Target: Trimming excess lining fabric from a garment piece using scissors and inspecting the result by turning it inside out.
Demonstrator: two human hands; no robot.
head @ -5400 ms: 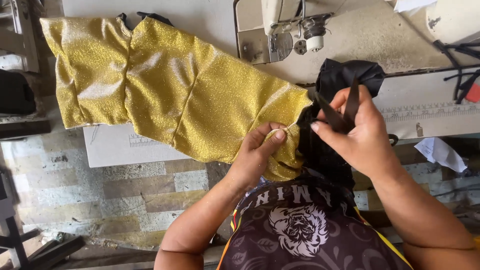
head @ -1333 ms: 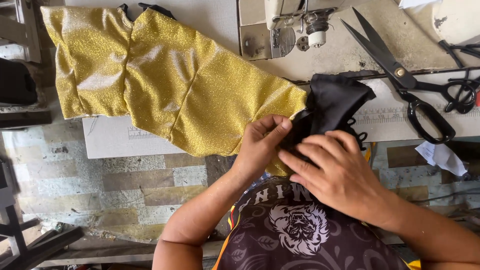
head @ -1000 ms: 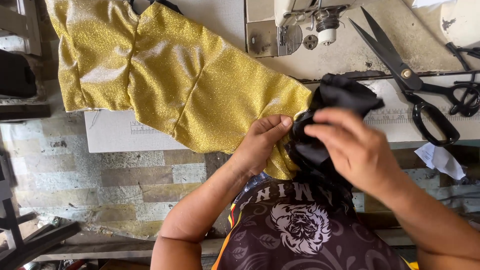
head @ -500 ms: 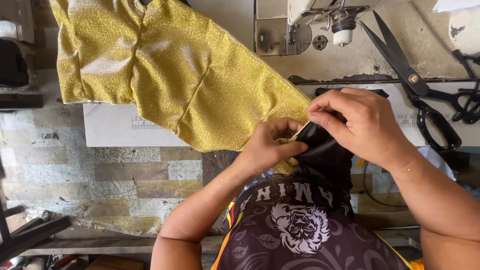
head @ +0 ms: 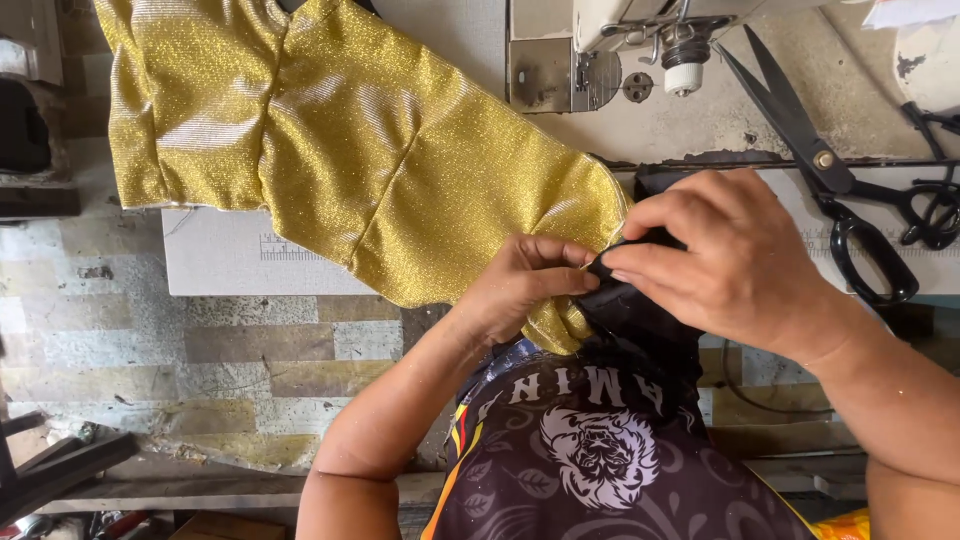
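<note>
A shiny gold garment (head: 340, 150) lies spread over the sewing table and hangs off its front edge. My left hand (head: 525, 290) pinches the gold garment's lower right corner. My right hand (head: 725, 260) grips a piece of black fabric (head: 640, 320) and presses it against that same corner, fingertips of both hands almost touching. The black fabric hangs down toward my lap.
A sewing machine (head: 640, 40) stands at the top middle on the pale table (head: 240, 265). Large black scissors (head: 830, 190) lie on the table right of my right hand. A tiled floor (head: 150, 350) shows at the left, with dark metal legs (head: 50, 470) at the bottom left.
The black fabric, earlier held up loosely by my right hand, has been drawn down and folded tight against the gold corner. Both hands have closed together over the seam.
</note>
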